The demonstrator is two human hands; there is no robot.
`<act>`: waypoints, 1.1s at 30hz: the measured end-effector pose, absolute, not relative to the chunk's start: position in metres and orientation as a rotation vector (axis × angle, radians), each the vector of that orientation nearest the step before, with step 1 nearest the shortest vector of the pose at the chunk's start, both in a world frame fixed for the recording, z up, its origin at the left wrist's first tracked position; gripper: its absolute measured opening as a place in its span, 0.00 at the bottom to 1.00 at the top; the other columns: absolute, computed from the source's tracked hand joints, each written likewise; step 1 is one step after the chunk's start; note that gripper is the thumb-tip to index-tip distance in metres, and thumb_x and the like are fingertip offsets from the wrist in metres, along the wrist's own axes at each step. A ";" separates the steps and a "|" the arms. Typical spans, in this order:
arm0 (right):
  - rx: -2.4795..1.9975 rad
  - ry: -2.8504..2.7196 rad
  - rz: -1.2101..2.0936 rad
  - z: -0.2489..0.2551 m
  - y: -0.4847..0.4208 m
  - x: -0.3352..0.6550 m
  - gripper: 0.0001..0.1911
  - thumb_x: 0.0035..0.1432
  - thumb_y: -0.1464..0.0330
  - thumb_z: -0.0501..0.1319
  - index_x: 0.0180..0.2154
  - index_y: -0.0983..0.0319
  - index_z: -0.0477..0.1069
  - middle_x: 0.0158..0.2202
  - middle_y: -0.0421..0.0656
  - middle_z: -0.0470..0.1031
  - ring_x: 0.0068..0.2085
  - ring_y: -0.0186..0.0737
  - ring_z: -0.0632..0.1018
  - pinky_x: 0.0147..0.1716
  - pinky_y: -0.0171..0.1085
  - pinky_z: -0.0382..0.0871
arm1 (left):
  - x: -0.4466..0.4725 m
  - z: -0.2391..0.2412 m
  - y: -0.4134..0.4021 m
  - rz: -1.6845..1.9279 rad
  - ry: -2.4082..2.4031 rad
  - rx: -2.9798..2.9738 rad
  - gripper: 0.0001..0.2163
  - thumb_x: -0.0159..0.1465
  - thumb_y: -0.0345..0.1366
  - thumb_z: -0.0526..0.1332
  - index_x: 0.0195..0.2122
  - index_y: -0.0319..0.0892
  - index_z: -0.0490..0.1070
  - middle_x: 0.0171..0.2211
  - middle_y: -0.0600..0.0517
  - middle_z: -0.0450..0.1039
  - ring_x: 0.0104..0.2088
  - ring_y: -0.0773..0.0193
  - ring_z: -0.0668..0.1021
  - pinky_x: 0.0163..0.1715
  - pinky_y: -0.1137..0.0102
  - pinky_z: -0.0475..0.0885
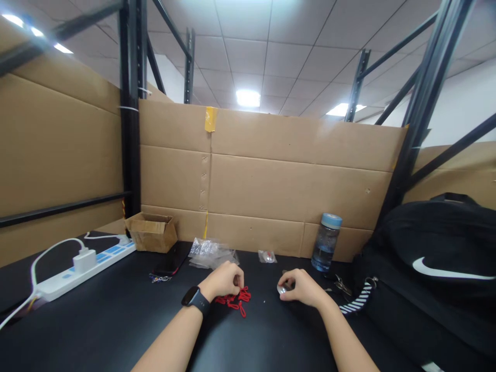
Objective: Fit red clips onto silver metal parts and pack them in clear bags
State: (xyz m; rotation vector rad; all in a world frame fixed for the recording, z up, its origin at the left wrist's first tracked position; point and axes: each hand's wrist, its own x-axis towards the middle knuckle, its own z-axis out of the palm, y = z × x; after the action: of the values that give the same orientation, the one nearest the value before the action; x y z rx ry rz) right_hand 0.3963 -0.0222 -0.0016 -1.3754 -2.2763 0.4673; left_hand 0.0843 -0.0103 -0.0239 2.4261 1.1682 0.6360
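A small heap of knotted red cords (pixel 234 299) lies on the black table in front of me. My left hand (pixel 225 279), with a dark watch on its wrist, reaches down onto this heap, fingertips pinched together at the cords. To the right, my right hand (pixel 304 287) grips a small shiny silver round piece (pixel 283 289) between thumb and fingers, just over the tabletop. Its exact kind is too small to make out. Behind the left hand lie clear plastic bags (pixel 211 253). Further back, between the hands, is a small clear packet (pixel 267 256) with something red in it.
A white power strip (pixel 62 281) and an open cardboard box (pixel 152 232) stand at left, beside a dark phone (pixel 169 262). A water bottle (pixel 326 243), keys (pixel 341 284) and a black backpack (pixel 430 258) occupy the right. Cardboard panels (pixel 271 181) wall off the back.
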 end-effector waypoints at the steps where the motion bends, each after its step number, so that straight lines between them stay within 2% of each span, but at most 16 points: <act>1: -1.397 -2.279 0.462 -0.001 -0.023 0.396 0.16 0.38 0.66 0.74 0.35 0.58 0.83 0.31 0.41 0.81 0.35 0.41 0.77 0.35 0.33 0.66 | 0.084 -0.024 -0.010 0.636 1.171 2.429 0.10 0.47 0.27 0.61 0.30 0.41 0.80 0.27 0.53 0.80 0.28 0.66 0.78 0.28 0.76 0.67; 8: -1.374 -2.325 0.459 -0.005 -0.020 0.399 0.16 0.39 0.66 0.74 0.35 0.59 0.81 0.35 0.41 0.80 0.36 0.41 0.77 0.36 0.33 0.67 | 0.087 -0.016 -0.015 0.729 1.169 2.491 0.10 0.55 0.29 0.58 0.32 0.41 0.80 0.30 0.51 0.80 0.31 0.64 0.79 0.34 0.74 0.68; 10: -1.327 -2.335 0.441 -0.007 -0.016 0.401 0.13 0.45 0.63 0.71 0.35 0.59 0.81 0.35 0.42 0.80 0.37 0.41 0.78 0.38 0.34 0.68 | 0.087 -0.015 -0.015 0.747 1.164 2.501 0.10 0.56 0.30 0.58 0.32 0.41 0.80 0.30 0.51 0.81 0.32 0.64 0.79 0.36 0.74 0.68; 13: -1.318 -2.249 0.282 -0.014 -0.005 0.405 0.13 0.60 0.62 0.59 0.41 0.59 0.80 0.47 0.47 0.78 0.48 0.46 0.77 0.49 0.39 0.68 | 0.087 -0.016 -0.013 0.760 1.152 2.510 0.10 0.57 0.30 0.58 0.33 0.41 0.80 0.31 0.51 0.81 0.32 0.64 0.79 0.36 0.74 0.68; 15: -1.421 -2.196 0.177 -0.022 0.003 0.409 0.17 0.63 0.64 0.54 0.49 0.57 0.77 0.59 0.49 0.71 0.58 0.50 0.71 0.55 0.45 0.64 | 0.087 -0.016 -0.012 0.761 1.146 2.511 0.10 0.57 0.30 0.58 0.33 0.41 0.80 0.31 0.51 0.81 0.32 0.64 0.79 0.36 0.75 0.68; 16: -1.472 -2.209 0.179 -0.026 0.006 0.412 0.19 0.63 0.65 0.54 0.51 0.56 0.76 0.61 0.48 0.69 0.60 0.51 0.70 0.56 0.47 0.63 | 0.088 -0.017 -0.012 0.760 1.144 2.512 0.10 0.57 0.30 0.58 0.33 0.41 0.80 0.31 0.51 0.81 0.33 0.64 0.79 0.36 0.75 0.68; 20: -1.441 -2.290 0.297 -0.039 0.016 0.424 0.20 0.62 0.68 0.52 0.51 0.57 0.77 0.54 0.47 0.76 0.54 0.47 0.76 0.56 0.45 0.66 | 0.089 -0.016 -0.014 0.768 1.136 2.526 0.10 0.57 0.30 0.58 0.33 0.41 0.80 0.31 0.51 0.81 0.32 0.64 0.79 0.36 0.74 0.68; 25: -1.392 -2.229 0.261 -0.046 0.028 0.433 0.17 0.55 0.70 0.57 0.45 0.60 0.78 0.45 0.48 0.81 0.46 0.46 0.79 0.51 0.42 0.70 | 0.088 -0.015 -0.013 0.774 1.139 2.530 0.10 0.57 0.30 0.58 0.33 0.41 0.80 0.30 0.51 0.81 0.32 0.64 0.80 0.35 0.74 0.69; 29: -1.409 -2.054 0.191 -0.045 0.031 0.437 0.16 0.60 0.69 0.53 0.43 0.58 0.78 0.40 0.46 0.82 0.43 0.46 0.81 0.48 0.42 0.71 | 0.088 -0.013 -0.014 0.797 1.103 2.538 0.09 0.58 0.30 0.59 0.33 0.42 0.80 0.31 0.52 0.81 0.32 0.64 0.80 0.36 0.74 0.69; 33: -1.301 -1.940 0.136 -0.031 0.019 0.430 0.15 0.61 0.65 0.55 0.43 0.60 0.77 0.43 0.48 0.81 0.44 0.48 0.80 0.49 0.44 0.70 | 0.093 -0.008 -0.021 0.885 1.067 2.506 0.09 0.60 0.30 0.58 0.35 0.42 0.79 0.31 0.52 0.81 0.31 0.65 0.80 0.36 0.74 0.69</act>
State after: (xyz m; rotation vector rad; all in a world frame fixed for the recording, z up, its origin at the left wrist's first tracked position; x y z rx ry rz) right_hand 0.4299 0.0192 -0.0315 -1.3014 -1.9397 0.1357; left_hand 0.0927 -0.0215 -0.0084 2.5059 1.0671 0.8847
